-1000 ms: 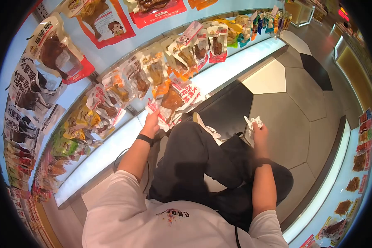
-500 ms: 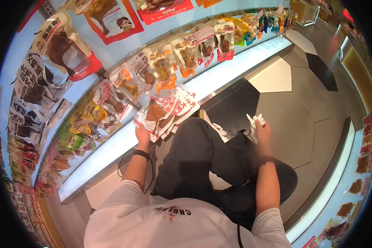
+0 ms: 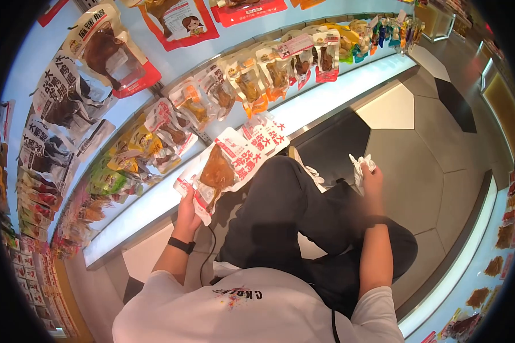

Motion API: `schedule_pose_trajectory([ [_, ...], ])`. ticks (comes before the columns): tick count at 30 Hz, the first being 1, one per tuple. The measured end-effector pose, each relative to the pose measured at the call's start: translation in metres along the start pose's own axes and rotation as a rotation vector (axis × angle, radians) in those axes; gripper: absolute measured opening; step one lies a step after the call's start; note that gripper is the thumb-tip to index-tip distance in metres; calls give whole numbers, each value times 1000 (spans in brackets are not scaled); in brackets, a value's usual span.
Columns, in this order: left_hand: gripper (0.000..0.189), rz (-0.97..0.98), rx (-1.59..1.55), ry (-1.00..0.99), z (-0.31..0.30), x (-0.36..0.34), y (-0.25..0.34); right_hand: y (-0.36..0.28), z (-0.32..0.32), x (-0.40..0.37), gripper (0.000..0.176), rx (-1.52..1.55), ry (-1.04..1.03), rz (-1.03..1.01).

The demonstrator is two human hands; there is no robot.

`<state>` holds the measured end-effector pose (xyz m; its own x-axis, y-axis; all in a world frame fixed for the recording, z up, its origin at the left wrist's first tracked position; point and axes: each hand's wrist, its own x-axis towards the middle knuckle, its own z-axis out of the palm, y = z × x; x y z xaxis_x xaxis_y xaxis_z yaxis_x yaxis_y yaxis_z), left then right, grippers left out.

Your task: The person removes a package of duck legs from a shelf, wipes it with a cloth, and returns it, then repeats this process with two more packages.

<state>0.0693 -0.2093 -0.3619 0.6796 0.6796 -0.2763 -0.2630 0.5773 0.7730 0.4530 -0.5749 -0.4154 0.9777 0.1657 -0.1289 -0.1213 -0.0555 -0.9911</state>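
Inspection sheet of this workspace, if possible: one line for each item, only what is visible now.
Surface: glowing white ledge; floor of grey, black and white tiles.
Job's things: white-and-red plastic pouch with brown meat; similar pouches behind it.
Clutter: white item near the knee, partly hidden, unclear.
Grippers: left hand holds the pouch; right hand holds crumpled white tissue-like material.
Cables: thin black cord near left forearm.
Surroundings: colourful hanging snack packets.

A cream tile (image 3: 386, 110) lies in the upper right, a narrow black tile (image 3: 455, 106) farther right, and a glowing strip (image 3: 453, 266) curves through the lower right.
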Motion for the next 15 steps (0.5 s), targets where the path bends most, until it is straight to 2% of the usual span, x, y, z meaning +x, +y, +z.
schedule_pose_trajectory([
  [6, 51, -74, -4, -194, 44, -46, 8, 6, 12, -4, 26, 72, -125, 10],
  [9, 53, -64, -13, -343, 106, -39, 2, -12, 18, -16, 20, 129, -217, 21],
  [13, 58, -100, -34, -583, 173, 3, -27, -44, 6, -27, 22, 235, -214, -54],
  [15, 60, -147, -83, -669, 218, 18, -47, -65, -9, -30, 24, 551, -207, -32],
])
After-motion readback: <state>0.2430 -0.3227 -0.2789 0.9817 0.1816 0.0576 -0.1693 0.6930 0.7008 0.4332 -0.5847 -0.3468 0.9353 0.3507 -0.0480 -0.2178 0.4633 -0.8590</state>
